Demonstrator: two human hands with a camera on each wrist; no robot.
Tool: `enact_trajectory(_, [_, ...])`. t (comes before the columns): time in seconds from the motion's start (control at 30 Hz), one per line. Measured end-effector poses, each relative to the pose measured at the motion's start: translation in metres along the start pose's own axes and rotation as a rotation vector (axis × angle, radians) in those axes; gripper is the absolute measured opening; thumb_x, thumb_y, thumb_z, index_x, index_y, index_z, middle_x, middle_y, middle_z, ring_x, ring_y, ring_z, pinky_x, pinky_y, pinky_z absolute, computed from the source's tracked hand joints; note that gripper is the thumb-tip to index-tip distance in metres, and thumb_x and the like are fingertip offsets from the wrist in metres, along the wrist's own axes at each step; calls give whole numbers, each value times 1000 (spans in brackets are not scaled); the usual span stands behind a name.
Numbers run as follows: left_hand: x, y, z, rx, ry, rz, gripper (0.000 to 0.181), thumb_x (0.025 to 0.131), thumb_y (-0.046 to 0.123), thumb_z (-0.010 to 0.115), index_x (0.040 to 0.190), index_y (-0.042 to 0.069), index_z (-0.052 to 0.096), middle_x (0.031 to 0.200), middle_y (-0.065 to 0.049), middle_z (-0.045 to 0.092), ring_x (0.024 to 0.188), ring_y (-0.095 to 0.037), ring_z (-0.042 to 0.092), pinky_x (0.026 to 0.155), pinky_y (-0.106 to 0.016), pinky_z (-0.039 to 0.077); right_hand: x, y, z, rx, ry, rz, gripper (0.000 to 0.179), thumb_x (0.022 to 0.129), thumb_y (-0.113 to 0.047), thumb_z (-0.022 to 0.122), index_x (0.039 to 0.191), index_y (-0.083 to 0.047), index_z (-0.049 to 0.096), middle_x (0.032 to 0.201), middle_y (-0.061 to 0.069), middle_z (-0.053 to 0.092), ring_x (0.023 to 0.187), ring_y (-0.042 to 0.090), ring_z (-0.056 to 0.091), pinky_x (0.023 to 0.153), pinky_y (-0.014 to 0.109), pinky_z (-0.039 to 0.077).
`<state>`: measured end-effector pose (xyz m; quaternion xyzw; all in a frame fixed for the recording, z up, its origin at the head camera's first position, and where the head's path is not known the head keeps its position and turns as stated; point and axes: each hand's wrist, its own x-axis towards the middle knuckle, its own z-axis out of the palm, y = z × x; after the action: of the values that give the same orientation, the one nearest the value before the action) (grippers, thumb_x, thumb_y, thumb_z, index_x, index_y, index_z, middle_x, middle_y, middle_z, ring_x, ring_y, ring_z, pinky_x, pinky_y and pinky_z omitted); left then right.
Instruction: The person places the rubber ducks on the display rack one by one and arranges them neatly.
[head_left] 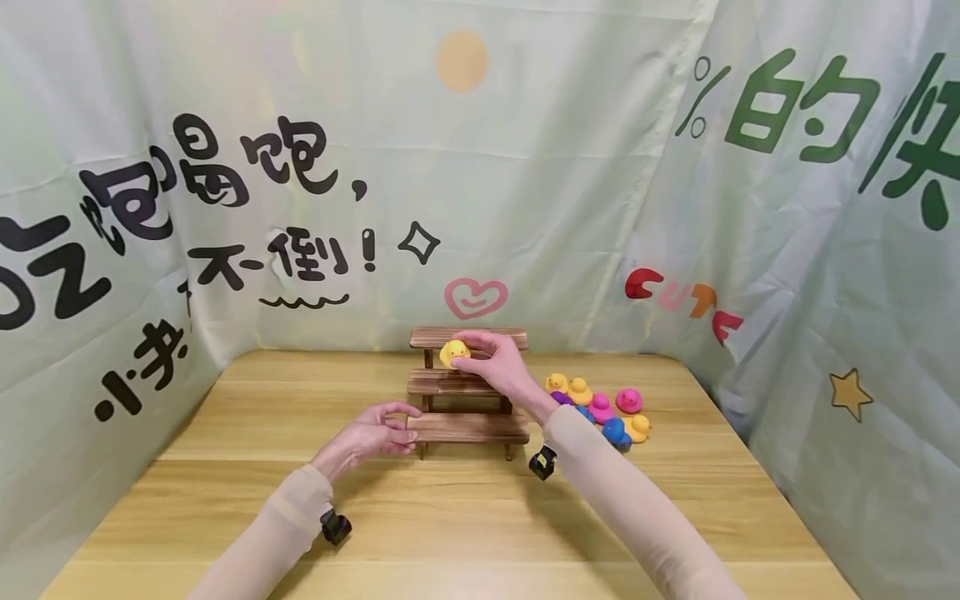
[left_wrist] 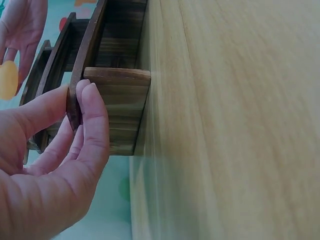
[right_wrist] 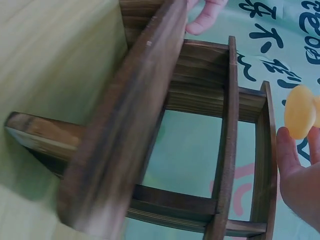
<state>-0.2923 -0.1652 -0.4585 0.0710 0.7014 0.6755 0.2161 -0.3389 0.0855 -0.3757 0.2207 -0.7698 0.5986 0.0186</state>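
Note:
A three-tier wooden stand (head_left: pixel 468 427) stands on the table, its shelves rising like steps toward the back. At the left end of its lowest shelf, my left hand (head_left: pixel 367 437) pinches the board between thumb and fingers; the left wrist view shows this grip closely. My right hand (head_left: pixel 498 364) holds a yellow rubber duck (head_left: pixel 454 353) between thumb and fingers, in front of the upper tiers. In the right wrist view the duck (right_wrist: pixel 300 112) is at the fingertips, apart from the stand's boards. No ducks are visible on the shelves.
Right of the stand lies a cluster of small rubber ducks: yellow (head_left: pixel 578 391), pink (head_left: pixel 628 400), blue (head_left: pixel 615 431) and purple, some partly behind the right forearm. A printed cloth curtain (head_left: pixel 555 192) surrounds the wooden table (head_left: pixel 420 533) at the back and sides.

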Motion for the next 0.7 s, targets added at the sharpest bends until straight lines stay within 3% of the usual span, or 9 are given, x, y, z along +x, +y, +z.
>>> enact_trajectory(0.3, [-1, 0, 0, -31, -18, 9, 51, 88, -5, 66, 135, -7, 46, 87, -10, 64, 78, -20, 69, 81, -34, 62, 15, -8, -2, 64, -8, 18, 46, 83, -10, 78, 126, -5, 64, 125, 11, 68, 114, 24, 65, 91, 27, 57])
enact_trajectory(0.7, [-1, 0, 0, -34, -13, -11, 50, 88, -5, 66, 134, -8, 47, 85, -9, 65, 78, -20, 70, 82, -35, 62, 35, -15, 2, -7, -58, 49, 38, 86, -12, 75, 123, -13, 67, 125, 6, 67, 119, 20, 61, 94, 27, 57])
